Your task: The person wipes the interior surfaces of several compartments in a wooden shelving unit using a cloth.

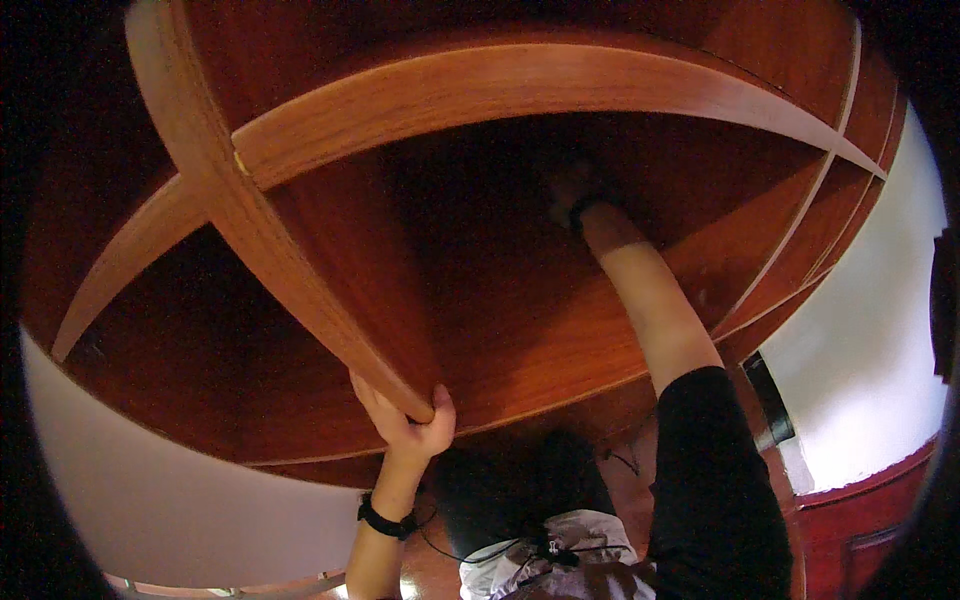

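Observation:
Before me is a reddish-brown wooden shelf unit [517,82] with several compartments. My left hand [412,427] wraps around the lower front end of its upright divider [300,277], thumb on the right side and fingers on the left. My right arm reaches deep into the compartment right of that divider. Dark shadow covers my right hand [571,187], so its fingers and anything in them cannot be made out. It is close to the inner surface of that compartment. Each wrist wears a black band.
The horizontal shelf edge [540,75] arches above my right forearm. Thinner panel edges [787,225] stand at the right. A pale wall [862,360] and a red wooden panel [855,540] are beyond. A thin black cable [442,551] hangs by my body.

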{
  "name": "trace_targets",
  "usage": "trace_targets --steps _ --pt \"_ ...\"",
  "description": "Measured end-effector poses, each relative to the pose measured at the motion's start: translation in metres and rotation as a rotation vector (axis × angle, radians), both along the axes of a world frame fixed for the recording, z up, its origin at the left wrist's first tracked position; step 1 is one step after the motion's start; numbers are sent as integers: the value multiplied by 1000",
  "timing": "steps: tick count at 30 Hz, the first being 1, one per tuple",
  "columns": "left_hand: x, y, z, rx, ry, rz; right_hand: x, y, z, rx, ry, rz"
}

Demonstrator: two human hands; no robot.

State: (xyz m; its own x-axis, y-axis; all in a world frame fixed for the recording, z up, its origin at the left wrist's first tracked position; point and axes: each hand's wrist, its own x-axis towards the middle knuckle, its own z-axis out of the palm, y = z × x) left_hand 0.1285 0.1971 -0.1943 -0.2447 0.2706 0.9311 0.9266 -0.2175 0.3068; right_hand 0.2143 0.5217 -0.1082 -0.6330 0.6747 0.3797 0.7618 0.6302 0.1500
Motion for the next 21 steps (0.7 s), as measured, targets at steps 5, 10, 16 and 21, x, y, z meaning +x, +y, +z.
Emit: trace_targets --steps 5,10,16,21 --pt "-5 -1 -11 14 -64 -28 -51 -4 -19 1 -118 7" --pt "-7 2 -7 41 -23 -19 -123 -44 -38 112 -233 109" --pt "-6 1 -7 28 -116 -49 -152 -72 -62 437 -464 234" --pt "-2 2 -2 37 -95 -47 -138 -76 -74 664 -560 300"
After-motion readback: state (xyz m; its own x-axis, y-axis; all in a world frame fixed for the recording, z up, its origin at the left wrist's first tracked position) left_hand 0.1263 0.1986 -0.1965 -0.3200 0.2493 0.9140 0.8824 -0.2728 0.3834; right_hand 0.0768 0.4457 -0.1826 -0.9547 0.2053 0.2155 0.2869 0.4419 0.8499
